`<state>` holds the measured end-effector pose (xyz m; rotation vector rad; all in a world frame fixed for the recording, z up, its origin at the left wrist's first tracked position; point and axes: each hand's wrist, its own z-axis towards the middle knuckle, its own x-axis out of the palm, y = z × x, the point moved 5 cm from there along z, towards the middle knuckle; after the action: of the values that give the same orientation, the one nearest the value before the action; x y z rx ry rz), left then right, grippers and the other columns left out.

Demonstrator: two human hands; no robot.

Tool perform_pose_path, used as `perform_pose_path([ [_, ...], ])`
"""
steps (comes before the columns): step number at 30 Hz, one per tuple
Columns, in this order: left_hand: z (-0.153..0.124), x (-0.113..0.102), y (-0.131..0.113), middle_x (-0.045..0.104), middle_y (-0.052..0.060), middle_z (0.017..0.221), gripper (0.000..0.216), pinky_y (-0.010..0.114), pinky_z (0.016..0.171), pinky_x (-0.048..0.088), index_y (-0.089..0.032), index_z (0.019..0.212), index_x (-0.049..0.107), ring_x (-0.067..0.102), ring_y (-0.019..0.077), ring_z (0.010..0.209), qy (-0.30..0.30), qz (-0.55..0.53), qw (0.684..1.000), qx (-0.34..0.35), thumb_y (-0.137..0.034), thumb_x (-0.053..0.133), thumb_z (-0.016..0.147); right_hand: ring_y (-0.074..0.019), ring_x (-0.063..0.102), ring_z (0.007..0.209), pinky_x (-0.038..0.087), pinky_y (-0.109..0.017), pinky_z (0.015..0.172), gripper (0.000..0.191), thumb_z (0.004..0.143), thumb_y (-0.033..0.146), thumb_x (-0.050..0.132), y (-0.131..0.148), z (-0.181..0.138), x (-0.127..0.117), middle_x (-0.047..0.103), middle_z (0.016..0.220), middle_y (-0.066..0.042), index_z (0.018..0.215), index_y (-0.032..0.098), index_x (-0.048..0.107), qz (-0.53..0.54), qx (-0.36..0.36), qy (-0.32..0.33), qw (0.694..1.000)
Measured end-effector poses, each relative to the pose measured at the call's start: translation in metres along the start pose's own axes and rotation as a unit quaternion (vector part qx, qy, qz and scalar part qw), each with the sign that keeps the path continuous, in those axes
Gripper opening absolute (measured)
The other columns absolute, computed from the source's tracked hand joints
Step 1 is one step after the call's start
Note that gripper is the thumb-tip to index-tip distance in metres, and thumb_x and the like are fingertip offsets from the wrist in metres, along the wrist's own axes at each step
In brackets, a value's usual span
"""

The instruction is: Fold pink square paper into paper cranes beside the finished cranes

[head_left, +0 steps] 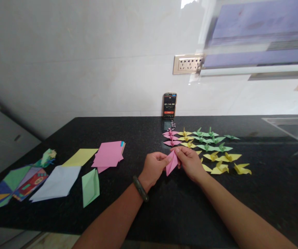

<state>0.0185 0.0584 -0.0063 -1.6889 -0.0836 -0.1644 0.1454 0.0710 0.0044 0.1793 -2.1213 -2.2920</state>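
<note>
With the pink folded paper pinched between closed fingers of left hand and right hand, just above the dark surface near the paper cranes, line up edges exactly, then press the crease firmly from tip downward.

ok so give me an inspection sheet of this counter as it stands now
surface: black speckled counter, no spills seen
work things: pink folded paper held between both hands; rows of pink, yellow and green cranes behind it
clutter: pink paper stack, yellow sheet, pale sheet, green folded sheet, patterned papers and crumpled wad on the left
hands: left hand and right hand both pinch the pink folded paper; dark band on left wrist
cables: nothing seen
surroundings: phone showing a timer, leaning on the pale wall; wall socket above
</note>
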Motion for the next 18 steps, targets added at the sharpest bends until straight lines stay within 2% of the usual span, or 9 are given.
perform_pose_path([
  [5, 0.0000, -0.0018, -0.0030, 0.060, 0.001, 0.053, 0.022, 0.020, 0.046, 0.039, -0.012, 0.058, 0.060, 0.052, 0.0097, 0.046, -0.013, 0.032, 0.999, 0.020, -0.031, 0.071, 0.056, -0.0079, 0.040, 0.035, 0.030, -0.019, 0.037, 0.034, 0.078, 0.044, 0.049, -0.0014, -0.0002, 0.0001, 0.042, 0.040, 0.007, 0.085, 0.014, 0.062, -0.008, -0.002, -0.005, 1.000],
  [12, 0.0002, -0.0046, -0.0043, 0.060, 0.002, 0.055, 0.023, 0.020, 0.046, 0.036, -0.012, 0.059, 0.061, 0.050, 0.0092, 0.048, -0.023, 0.077, 0.995, 0.059, -0.033, 0.068, 0.060, -0.0055, 0.036, 0.038, 0.026, -0.019, 0.037, 0.027, 0.069, 0.042, 0.061, -0.0010, -0.0014, 0.0051, 0.047, 0.047, 0.005, 0.066, 0.015, 0.058, 0.000, 0.000, 0.006, 1.000],
  [18, 0.0015, -0.0006, 0.0017, 0.059, 0.002, 0.057, 0.029, 0.021, 0.048, 0.037, -0.011, 0.066, 0.062, 0.050, 0.0100, 0.050, 0.001, 0.040, 0.999, 0.021, -0.040, 0.065, 0.063, -0.0059, 0.034, 0.039, 0.027, -0.020, 0.038, 0.026, 0.065, 0.041, 0.064, -0.0004, -0.0002, -0.0005, 0.048, 0.045, 0.005, 0.063, 0.015, 0.062, 0.017, -0.005, -0.039, 0.999],
])
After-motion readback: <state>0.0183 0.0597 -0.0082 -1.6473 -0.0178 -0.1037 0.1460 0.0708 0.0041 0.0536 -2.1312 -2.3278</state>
